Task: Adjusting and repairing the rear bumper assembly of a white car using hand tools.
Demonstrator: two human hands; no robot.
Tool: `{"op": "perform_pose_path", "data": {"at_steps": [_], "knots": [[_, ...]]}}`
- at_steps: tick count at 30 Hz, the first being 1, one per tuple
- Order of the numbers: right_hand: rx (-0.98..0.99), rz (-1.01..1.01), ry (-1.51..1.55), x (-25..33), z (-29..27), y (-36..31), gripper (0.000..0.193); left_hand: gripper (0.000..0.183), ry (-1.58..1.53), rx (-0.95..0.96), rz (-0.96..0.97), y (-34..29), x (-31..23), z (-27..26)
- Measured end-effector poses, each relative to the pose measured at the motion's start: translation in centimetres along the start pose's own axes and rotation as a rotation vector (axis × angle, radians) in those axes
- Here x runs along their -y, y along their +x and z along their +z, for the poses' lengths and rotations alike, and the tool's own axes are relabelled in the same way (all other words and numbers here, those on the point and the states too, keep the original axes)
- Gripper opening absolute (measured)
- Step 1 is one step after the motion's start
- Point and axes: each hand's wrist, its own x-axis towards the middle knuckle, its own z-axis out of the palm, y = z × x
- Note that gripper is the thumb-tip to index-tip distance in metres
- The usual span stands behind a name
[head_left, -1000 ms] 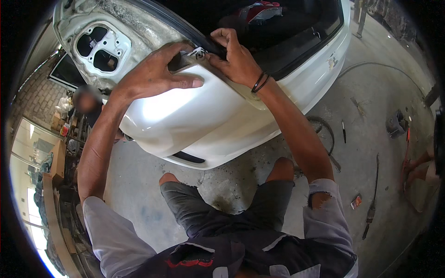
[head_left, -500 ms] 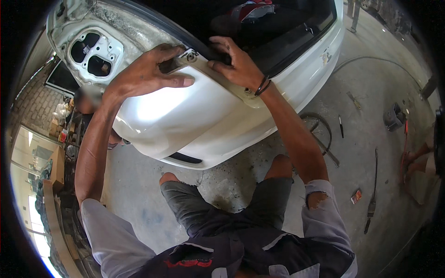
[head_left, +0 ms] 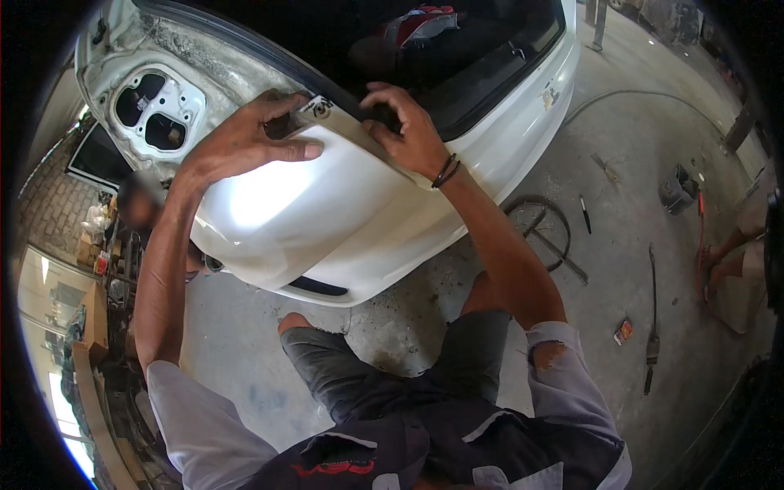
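Observation:
A glossy white car bumper (head_left: 331, 216) curves across the rear corner of a white car below my hands. My left hand (head_left: 237, 145) is closed on its upper corner, thumb on the outer face and fingers behind the edge. Just right of that corner, my right hand (head_left: 415, 139) sits by the dark rubber seal (head_left: 327, 75) of the boot opening. Its fingers are bent, with a dark gap between them and the thumb; I see nothing held there. A small metal bracket (head_left: 321, 109) shows at the bumper's top corner, between the hands.
Left of the bumper is a bare lamp recess (head_left: 167, 110) with large holes. A person (head_left: 139, 200) is beyond the left side. On the floor at right lie a wheel-like ring (head_left: 563, 229), a pen-like object (head_left: 585, 214), a long tool (head_left: 652, 343) and a bucket (head_left: 678, 192).
The view has shifted a little, so the car and floor objects appear further left. My left hand keeps its grip on the bumper; my right hand stays beside the seal with its fingers slightly more bent.

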Motion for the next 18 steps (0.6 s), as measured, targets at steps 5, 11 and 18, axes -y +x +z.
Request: {"op": "perform_pose_path", "data": {"at_steps": [5, 11, 18], "knots": [[0.076, 0.005, -0.040, 1.4, 1.3, 0.3, 0.042, 0.105, -0.101, 0.037, 0.011, -0.1, -0.1, -0.6], [0.184, 0.089, -0.096, 2.0, 1.3, 0.8, 0.047, 0.103, -0.148, 0.066, 0.028, 0.0, -0.3, -0.5], [-0.238, 0.218, 0.042, 0.8, 1.9, -7.3, 0.042, 0.086, 0.044, -0.107, 0.060, 0.0, -1.0, 2.0]]}}
